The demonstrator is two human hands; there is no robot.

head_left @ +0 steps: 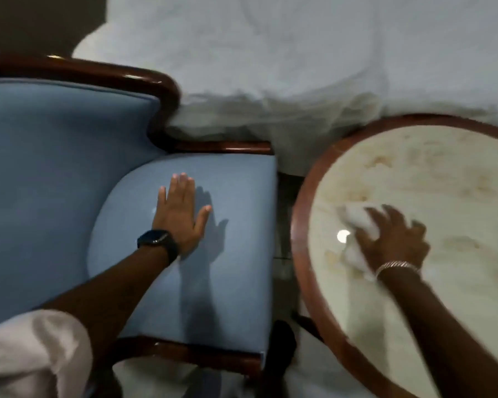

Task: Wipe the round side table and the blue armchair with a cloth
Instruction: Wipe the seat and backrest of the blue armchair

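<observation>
White bedding point(285, 53) fills the space behind both pieces of furniture, its rumpled edge lying against the armchair's dark wooden frame point(121, 73) and close to the far rim of the table point(302, 214). A narrow strip of floor point(282, 225) separates chair and table.

The blue armchair point(55, 156) stands at the left, its seat cushion smooth and plain. The left hand point(181, 214) lies flat on that cushion, fingers spread and holding nothing; a dark watch point(158, 242) sits on the wrist, and a white sleeve point(32, 354) shows near the shoulder.

The round table has a reddish wooden rim and a pale, marble-like top mottled with brownish marks. The right hand point(391, 239), a metal bracelet point(397, 267) at its wrist, presses a bunched white cloth point(357, 222) onto the near left part of the top. This side is blurred, so the fingers seem curled over the cloth rather than clearly gripping it. A small bright reflection point(342, 235) glints just left of the cloth.

No writing or brand can be read.
</observation>
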